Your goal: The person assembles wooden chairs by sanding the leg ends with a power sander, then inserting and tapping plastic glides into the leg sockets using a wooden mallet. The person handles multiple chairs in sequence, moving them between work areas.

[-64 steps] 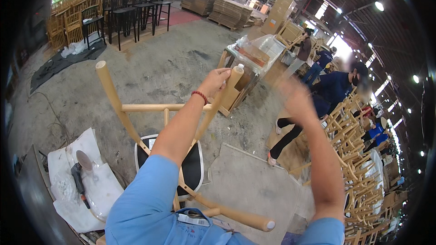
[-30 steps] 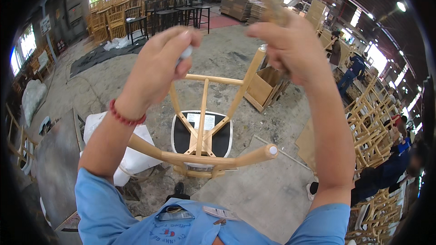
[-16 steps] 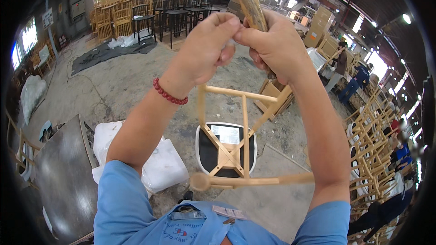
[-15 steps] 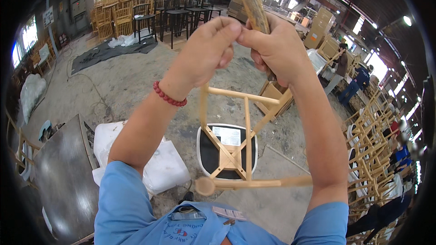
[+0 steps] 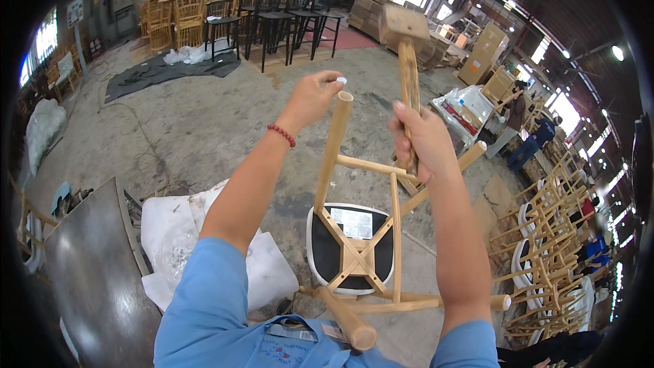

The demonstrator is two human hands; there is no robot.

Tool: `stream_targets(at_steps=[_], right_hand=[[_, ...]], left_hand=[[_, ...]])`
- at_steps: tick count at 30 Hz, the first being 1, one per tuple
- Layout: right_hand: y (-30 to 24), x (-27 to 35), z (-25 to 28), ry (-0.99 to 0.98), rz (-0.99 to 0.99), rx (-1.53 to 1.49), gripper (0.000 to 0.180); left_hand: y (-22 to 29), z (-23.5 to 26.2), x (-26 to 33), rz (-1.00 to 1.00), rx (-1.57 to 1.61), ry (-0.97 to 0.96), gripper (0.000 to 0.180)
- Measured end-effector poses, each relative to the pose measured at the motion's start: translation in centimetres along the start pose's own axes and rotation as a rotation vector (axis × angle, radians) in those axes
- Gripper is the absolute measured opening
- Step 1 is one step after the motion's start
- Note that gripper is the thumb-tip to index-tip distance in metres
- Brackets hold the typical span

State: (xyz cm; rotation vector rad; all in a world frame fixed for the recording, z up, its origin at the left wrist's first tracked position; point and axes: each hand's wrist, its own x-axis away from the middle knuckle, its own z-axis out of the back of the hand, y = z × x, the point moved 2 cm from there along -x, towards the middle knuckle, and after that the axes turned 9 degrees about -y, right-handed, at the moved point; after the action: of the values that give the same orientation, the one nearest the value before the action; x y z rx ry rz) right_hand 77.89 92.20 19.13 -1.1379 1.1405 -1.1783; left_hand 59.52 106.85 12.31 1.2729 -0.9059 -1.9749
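Note:
An upturned wooden stool (image 5: 332, 140) stands in front of me, its legs pointing up and its black-bottomed seat (image 5: 320, 252) with a pale edge below. My left hand (image 5: 310, 101), a red bead bracelet at its wrist, pinches a small white foot cap (image 5: 341, 81) just above the far left leg end. That leg end and the near one look bare; the two right leg ends carry white tips. My right hand (image 5: 424, 138) is wrapped round the handle of a wooden mallet (image 5: 404, 26), its head up and clear of the stool.
On the left are a dark metal-topped table (image 5: 92, 259) and white foam wrapping (image 5: 184, 232). Stacked wooden chair frames (image 5: 545, 252) line the right side. Black bar stools (image 5: 272, 24) stand at the back left. Two people (image 5: 538, 133) work at the far right, near cardboard boxes (image 5: 484, 54).
My hands have moved apart; the left one now holds the white cap at the leg end. The mallet has come down and away, its head now in view. The stool sits turned differently in view.

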Motion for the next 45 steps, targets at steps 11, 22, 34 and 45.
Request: stream_targets(at_steps=[11, 22, 34, 45], right_hand=[[5.2, 2.9, 4.5, 0.069, -0.165, 0.088, 0.030], [4.4, 1.8, 3.7, 0.026, -0.152, 0.289, 0.024], [-0.1, 0.0, 3.4, 0.069, -0.102, 0.742, 0.048], [-0.8, -3.1, 5.4, 0.045, 0.007, 1.093, 0.047]], left_hand=[[-5.7, -2.8, -3.7, 0.330, 0.468, -0.298, 0.028], [-6.0, -3.0, -3.5, 0.258, 0.463, -0.235, 0.031], [-5.8, -3.1, -3.4, 0.087, 0.085, -0.169, 0.034], [-6.0, -3.3, -2.9, 0.057, 0.167, -0.150, 0.035]])
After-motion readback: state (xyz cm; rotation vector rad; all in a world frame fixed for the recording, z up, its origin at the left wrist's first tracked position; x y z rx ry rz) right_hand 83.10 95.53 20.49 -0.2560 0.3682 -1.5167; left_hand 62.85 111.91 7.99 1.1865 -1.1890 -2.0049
